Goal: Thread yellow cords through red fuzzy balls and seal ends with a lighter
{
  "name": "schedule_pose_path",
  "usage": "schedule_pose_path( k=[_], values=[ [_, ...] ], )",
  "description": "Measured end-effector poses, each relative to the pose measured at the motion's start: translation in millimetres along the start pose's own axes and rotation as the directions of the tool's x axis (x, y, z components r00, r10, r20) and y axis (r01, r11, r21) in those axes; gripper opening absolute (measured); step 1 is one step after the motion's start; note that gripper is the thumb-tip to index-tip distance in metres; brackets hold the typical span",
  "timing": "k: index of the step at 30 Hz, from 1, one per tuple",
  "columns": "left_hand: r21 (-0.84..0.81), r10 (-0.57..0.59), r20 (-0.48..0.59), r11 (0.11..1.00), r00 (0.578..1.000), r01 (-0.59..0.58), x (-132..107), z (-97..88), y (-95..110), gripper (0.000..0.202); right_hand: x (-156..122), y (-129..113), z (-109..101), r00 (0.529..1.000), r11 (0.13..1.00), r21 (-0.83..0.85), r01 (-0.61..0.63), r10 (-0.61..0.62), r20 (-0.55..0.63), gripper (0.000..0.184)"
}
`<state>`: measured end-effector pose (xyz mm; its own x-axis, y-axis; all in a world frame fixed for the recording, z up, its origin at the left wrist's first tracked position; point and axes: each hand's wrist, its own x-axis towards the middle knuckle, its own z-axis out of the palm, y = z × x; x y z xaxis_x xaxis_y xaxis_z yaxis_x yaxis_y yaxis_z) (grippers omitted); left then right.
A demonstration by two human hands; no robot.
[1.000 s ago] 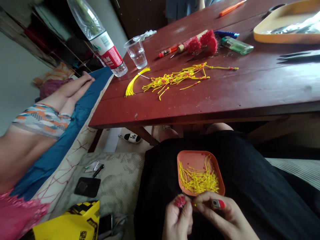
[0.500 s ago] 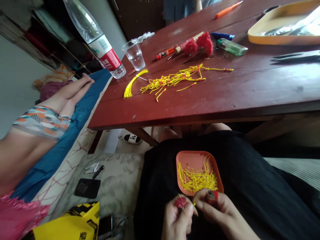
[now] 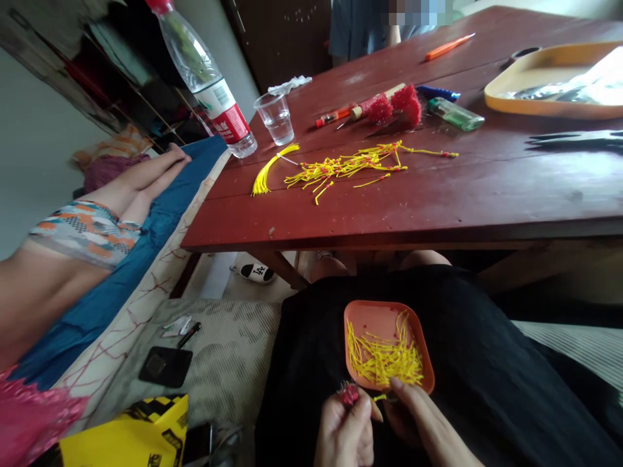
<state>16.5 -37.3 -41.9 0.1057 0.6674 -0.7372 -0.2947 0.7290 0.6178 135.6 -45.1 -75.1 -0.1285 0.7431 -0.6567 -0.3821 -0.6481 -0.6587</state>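
Low over my lap, my left hand (image 3: 346, 428) is closed around a small red bristly piece (image 3: 348, 393) that pokes out above the thumb and forefinger. My right hand (image 3: 422, 415) is beside it, pinching a short yellow cord (image 3: 380, 397) that shows between the two hands. Its lower fingers are in shadow, so anything else inside it is hidden. Just beyond both hands, an orange-red tray (image 3: 351, 310) rests on the black cloth over my lap. Many yellow cords (image 3: 384, 357) with small red bits lie in the tray.
The dark red table (image 3: 302, 224) carries yellow cords (image 3: 348, 162), a tied yellow bundle (image 3: 267, 175), red bristly pieces (image 3: 407, 106), a green lighter (image 3: 457, 115), a cup (image 3: 276, 120), a bottle (image 3: 219, 104) and a yellow tray (image 3: 496, 100). One person lies at left; another is across the table.
My right hand has turned over, hiding the dark-and-red item seen at its fingers before. The left hand has barely moved. The view has tilted slightly up.
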Motion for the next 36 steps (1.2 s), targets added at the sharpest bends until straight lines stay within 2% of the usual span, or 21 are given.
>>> schedule_pose_path(
  k=[3, 8, 14, 17, 22, 27, 36],
  values=[
    [-0.022, -0.006, -0.003, 1.000, 1.000, 0.006, 0, -0.1, 0, 0.048, 0, 2, -1, 1.000, 1.000, -0.010, 0.009, -0.009, -0.022, 0.040],
    [-0.012, 0.001, -0.009, 1.000, 1.000, -0.001, 0, -1.1, -1, 0.047, 0, 8, -3, 0.993, 0.993, -0.083, 0.088, -0.094, -0.068, 0.042],
    [-0.013, 0.005, 0.012, 1.000, 1.000, -0.005, 1, -2.0, -2, 0.047, 0, 9, -2, 0.996, 0.999, 0.022, 0.050, -0.048, -0.078, 0.042],
    [-0.012, 0.003, 0.006, 1.000, 1.000, -0.003, 2, -1.3, -1, 0.047, 0, 9, -2, 0.996, 1.000, -0.010, 0.023, -0.023, -0.087, 0.044],
    [-0.013, 0.003, 0.006, 1.000, 1.000, -0.003, 1, 0.0, 0, 0.046, 1, 9, -3, 0.995, 0.997, -0.014, 0.076, -0.077, -0.058, 0.041],
    [-0.016, 0.002, 0.003, 1.000, 1.000, -0.002, 1, 0.6, 0, 0.046, 1, 10, -1, 0.996, 0.999, -0.001, 0.054, -0.054, -0.068, 0.044],
    [-0.007, -0.007, -0.003, 1.000, 1.000, 0.007, 2, -0.2, -1, 0.048, 3, 15, -6, 0.993, 0.996, -0.044, 0.083, -0.086, -0.076, 0.041]
  ],
)
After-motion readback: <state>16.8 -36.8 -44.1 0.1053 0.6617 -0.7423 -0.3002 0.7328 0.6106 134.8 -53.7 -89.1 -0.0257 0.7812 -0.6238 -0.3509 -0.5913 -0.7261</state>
